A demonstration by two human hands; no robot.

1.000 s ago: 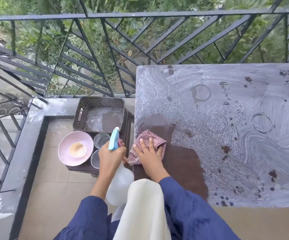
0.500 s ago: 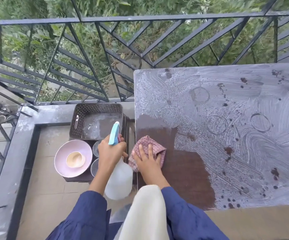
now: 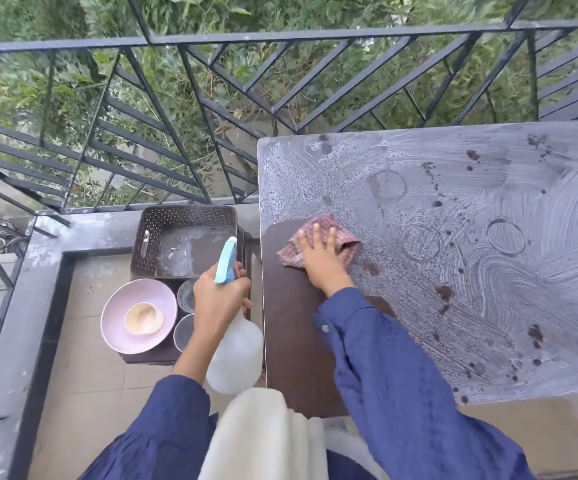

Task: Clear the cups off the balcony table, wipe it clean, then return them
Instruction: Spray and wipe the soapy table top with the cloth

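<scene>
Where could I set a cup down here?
The table right of the cloth is bare but filmed with residue; the wiped dark strip at its left edge is free. Crowded: the low stand with basket, pink bowl, glasses.

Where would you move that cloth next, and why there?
Probably slide the cloth under the right hand rightward, onto the table where grey, streaky film covers it. Only the near-left patch shows clean dark brown; ring marks and dark spots lie beyond it. The left hand holds the spray bottle beside the table.
</scene>
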